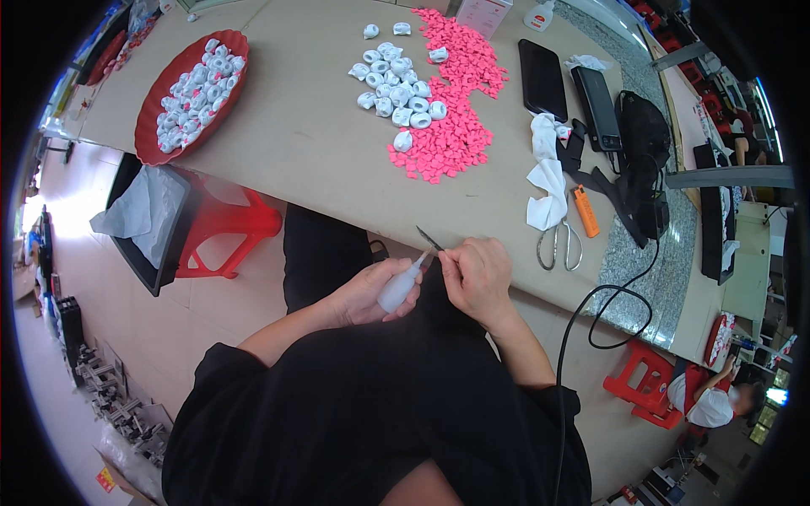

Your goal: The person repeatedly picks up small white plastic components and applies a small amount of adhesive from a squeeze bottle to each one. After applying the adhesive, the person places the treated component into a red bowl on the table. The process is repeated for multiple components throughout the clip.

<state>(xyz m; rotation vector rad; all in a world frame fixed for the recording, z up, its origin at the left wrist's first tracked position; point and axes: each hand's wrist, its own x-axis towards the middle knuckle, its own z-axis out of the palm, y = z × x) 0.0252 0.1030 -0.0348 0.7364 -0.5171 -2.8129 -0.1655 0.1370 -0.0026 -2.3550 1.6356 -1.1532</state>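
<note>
1. Person seated, black clothing filling the lower frame; both forearms come up to meet just short of the near counter point(295, 160) edge, over the lap.
2. Left hand point(364, 293) curled closed around a small white squeeze bottle point(398, 287), nozzle pointing up and right toward the other hand.
3. Right hand point(477, 277) closed in a pinch on a small dark blade point(430, 239), tip angled up-left, just above the bottle's nozzle; whether blade and nozzle touch, cannot tell.
4. Open floor to the left of the lap; a red plastic stool point(228, 226) stands under the counter edge, with a dark bin lined with a white bag point(142, 221) beside it.
5. On the counter near its right edge: scissors point(557, 244), an orange lighter-shaped item point(586, 211), a white cloth point(547, 177), black straps and a cable running off the edge.
6. Mid-counter: a loose heap of small white ring-shaped pieces point(396, 88) touching a spread of pink bits point(456, 101). Bare counter between the heap and the near edge.
7. Far left: a red oval tray point(152, 126) holding more white ring pieces.
8. Far right: two dark flat devices point(542, 78) lying side by side.
</note>
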